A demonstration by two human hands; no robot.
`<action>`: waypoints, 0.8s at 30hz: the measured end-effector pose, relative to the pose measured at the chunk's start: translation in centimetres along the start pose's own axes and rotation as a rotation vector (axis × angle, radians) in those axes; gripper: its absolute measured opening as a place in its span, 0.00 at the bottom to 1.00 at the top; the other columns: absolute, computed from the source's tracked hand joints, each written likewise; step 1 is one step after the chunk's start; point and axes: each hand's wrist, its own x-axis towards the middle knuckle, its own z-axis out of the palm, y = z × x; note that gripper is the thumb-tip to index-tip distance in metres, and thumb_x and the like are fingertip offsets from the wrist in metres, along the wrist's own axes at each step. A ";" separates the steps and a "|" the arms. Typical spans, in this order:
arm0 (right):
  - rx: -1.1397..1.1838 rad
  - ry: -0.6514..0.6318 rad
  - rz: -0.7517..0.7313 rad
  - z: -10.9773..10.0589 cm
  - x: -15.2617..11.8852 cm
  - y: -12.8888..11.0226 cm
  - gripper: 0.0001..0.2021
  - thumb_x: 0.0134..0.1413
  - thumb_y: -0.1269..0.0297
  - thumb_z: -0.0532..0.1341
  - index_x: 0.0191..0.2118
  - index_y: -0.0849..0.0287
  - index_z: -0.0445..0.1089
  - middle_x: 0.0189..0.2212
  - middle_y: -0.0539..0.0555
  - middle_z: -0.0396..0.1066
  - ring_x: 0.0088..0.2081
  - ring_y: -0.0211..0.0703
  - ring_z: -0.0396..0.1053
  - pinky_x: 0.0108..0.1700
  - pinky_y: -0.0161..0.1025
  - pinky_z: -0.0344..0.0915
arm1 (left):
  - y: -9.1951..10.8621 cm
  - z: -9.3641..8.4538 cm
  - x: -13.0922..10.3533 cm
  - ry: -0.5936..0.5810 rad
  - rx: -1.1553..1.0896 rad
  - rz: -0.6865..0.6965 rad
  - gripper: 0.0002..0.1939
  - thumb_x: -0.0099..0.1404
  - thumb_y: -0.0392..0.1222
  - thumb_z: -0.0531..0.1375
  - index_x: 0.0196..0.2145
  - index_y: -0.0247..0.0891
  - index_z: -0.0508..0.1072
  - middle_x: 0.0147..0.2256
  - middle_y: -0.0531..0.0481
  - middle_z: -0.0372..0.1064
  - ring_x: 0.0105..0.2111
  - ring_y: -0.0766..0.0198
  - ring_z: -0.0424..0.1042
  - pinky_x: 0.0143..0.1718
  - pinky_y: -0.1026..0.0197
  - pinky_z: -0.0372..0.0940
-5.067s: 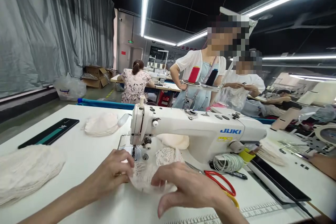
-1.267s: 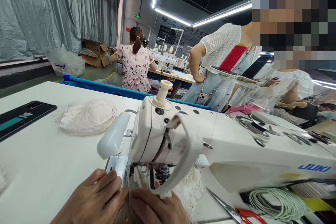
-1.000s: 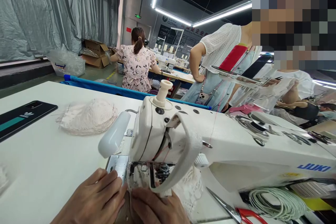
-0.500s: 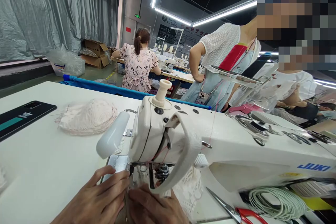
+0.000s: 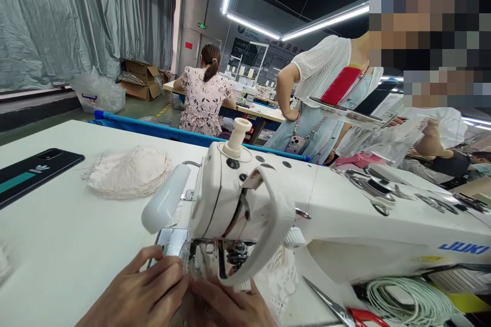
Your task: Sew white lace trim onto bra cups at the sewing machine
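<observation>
A white sewing machine (image 5: 245, 199) fills the middle of the head view, its needle area low and partly behind the curved white guard. White lace fabric (image 5: 278, 278) lies under its head and spreads to the right. My left hand (image 5: 141, 286) is left of the needle area, its fingers bent and pressed together at the lace edge. Close beside it, below the machine head, my right hand (image 5: 230, 301) has its fingers closed on the fabric; the guard and shadow hide part of them. Red-handled scissors (image 5: 333, 306) lie to the right.
On the left of the tabletop are a stack of pale cup-shaped lace pieces (image 5: 130, 171) and a black phone (image 5: 38, 171). Coiled pale green cord (image 5: 410, 299) sits at the lower right. A person in a white top (image 5: 326, 69) stands behind the machine; another sits farther back.
My left fingers have drawn slightly left and down, baring a bit of lace by the needle area. My right hand stays almost in place. The seated person's head has turned away.
</observation>
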 end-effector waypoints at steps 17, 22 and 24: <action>-0.056 0.018 -0.098 0.2 0.2 0.6 0.12 0.62 0.64 0.50 0.36 0.54 0.71 0.20 0.49 0.74 0.17 0.37 0.67 0.27 0.37 0.65 | 0.0 -0.1 0.4 0.034 -0.031 -0.008 0.17 0.68 0.28 0.46 0.32 0.37 0.73 0.28 0.53 0.71 0.28 0.69 0.66 0.44 0.57 0.53; -0.102 -0.083 -0.103 -0.8 0.6 1.0 0.13 0.65 0.64 0.49 0.37 0.54 0.71 0.22 0.49 0.73 0.21 0.39 0.69 0.30 0.37 0.65 | -0.5 0.6 -0.6 -0.018 -0.021 0.022 0.13 0.65 0.28 0.49 0.35 0.35 0.72 0.30 0.51 0.70 0.37 0.66 0.69 0.48 0.55 0.51; -0.126 -0.244 -0.171 -1.8 1.2 1.1 0.12 0.66 0.64 0.50 0.39 0.54 0.71 0.26 0.50 0.75 0.26 0.38 0.71 0.35 0.36 0.66 | -0.7 0.9 -1.1 -0.036 -0.049 0.020 0.11 0.64 0.28 0.50 0.37 0.36 0.71 0.33 0.51 0.71 0.41 0.65 0.68 0.52 0.54 0.48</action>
